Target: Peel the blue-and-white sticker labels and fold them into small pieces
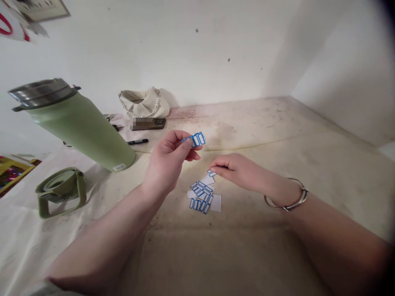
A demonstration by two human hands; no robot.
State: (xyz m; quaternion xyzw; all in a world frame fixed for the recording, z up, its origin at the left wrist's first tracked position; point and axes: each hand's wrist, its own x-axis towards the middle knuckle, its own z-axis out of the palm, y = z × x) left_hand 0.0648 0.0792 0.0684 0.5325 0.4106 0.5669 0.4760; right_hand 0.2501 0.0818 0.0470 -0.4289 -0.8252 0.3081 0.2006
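Pinched between the thumb and fingers of my left hand are several small white label stickers with blue borders, held above the table. My right hand is closed on the edge of another blue-bordered label sticker, low over the far end of a loose pile. That pile of label stickers lies spread and overlapping on the table between my forearms, some blue-bordered side up. A plain white piece shows at its right side. A metal bangle circles my right wrist.
At left stands a large green tumbler without its lid; the green handled lid rests in front of it. Farther back are a black marker, a phone and a cream handbag against the wall. A cloth covers the table.
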